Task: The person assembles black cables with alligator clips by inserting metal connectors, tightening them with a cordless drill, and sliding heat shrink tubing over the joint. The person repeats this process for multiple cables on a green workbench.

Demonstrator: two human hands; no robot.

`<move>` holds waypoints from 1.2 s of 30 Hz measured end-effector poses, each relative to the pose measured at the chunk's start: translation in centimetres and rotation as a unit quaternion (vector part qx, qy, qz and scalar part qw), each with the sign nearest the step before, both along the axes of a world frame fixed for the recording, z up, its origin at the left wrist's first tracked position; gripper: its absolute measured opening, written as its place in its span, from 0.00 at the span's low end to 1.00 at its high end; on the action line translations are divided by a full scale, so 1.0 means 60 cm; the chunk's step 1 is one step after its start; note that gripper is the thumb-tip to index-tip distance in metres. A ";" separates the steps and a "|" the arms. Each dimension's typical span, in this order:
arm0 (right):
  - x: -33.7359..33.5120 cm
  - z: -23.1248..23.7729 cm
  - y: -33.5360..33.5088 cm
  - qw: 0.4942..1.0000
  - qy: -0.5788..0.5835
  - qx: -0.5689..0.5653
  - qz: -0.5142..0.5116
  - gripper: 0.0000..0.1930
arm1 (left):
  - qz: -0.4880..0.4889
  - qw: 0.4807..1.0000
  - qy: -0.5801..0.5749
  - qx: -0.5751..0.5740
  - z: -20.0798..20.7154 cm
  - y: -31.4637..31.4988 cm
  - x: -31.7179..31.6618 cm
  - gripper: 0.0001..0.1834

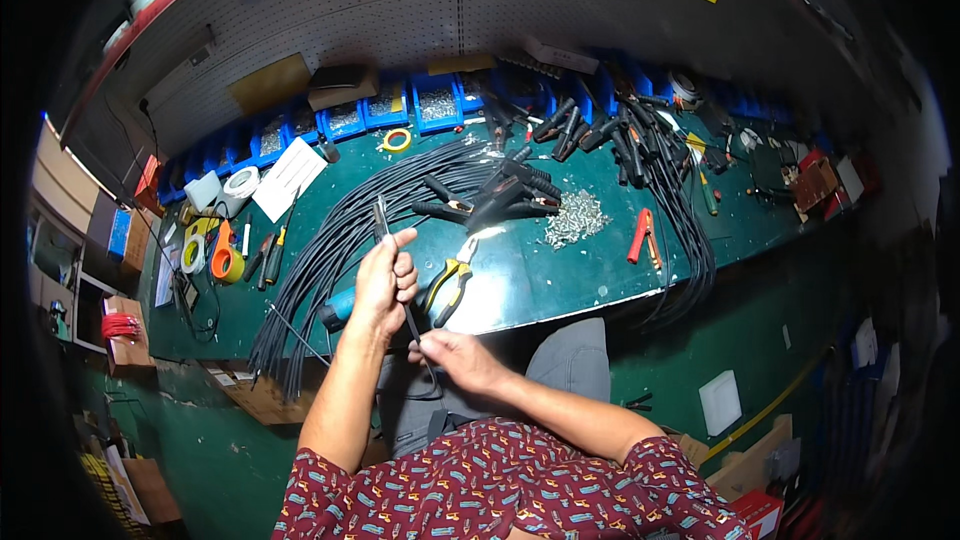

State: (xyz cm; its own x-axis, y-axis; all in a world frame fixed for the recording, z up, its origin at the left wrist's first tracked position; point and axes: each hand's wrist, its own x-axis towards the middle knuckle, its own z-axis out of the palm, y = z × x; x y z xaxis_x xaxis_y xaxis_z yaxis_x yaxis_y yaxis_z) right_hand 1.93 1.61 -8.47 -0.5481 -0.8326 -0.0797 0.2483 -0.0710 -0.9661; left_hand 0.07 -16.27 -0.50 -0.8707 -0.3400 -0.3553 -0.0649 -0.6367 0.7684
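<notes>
My left hand (385,280) is closed in a fist around a narrow dark piece with a metal tip (380,212) that sticks up above the fingers; its exact kind is not clear. A black cable (411,320) runs down from that fist to my right hand (460,360), whose fingers pinch it above my lap. Below the pinch the cable loops back. Yellow-and-black pliers (450,280) lie on the green bench just right of my left hand. Behind them is a pile of black clamps (490,202). A long bundle of black cables (320,250) curves along the left.
A heap of small metal screws (577,218) and a red clamp (640,236) lie to the right. More black clamps with cables (635,145) hang toward the front edge. Blue bins (437,108) line the back. A teal cylindrical tool (340,308) sits beside my left forearm.
</notes>
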 end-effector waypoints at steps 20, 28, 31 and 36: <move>-0.319 0.012 -0.096 0.724 0.618 0.167 -0.258 0.12 | 0.098 0.806 0.088 -0.577 0.027 -0.019 0.043 0.04; -0.186 0.159 0.049 0.887 0.425 0.072 -0.165 0.14 | -0.093 0.667 0.188 -0.715 0.049 0.035 0.027 0.22; -0.159 0.159 0.072 0.939 0.291 0.055 -0.175 0.17 | -0.112 0.693 0.177 -0.689 0.026 0.068 0.036 0.20; -0.121 0.119 0.076 0.951 0.195 -0.030 -0.239 0.24 | -0.135 0.765 0.115 -0.619 0.013 0.107 0.055 0.12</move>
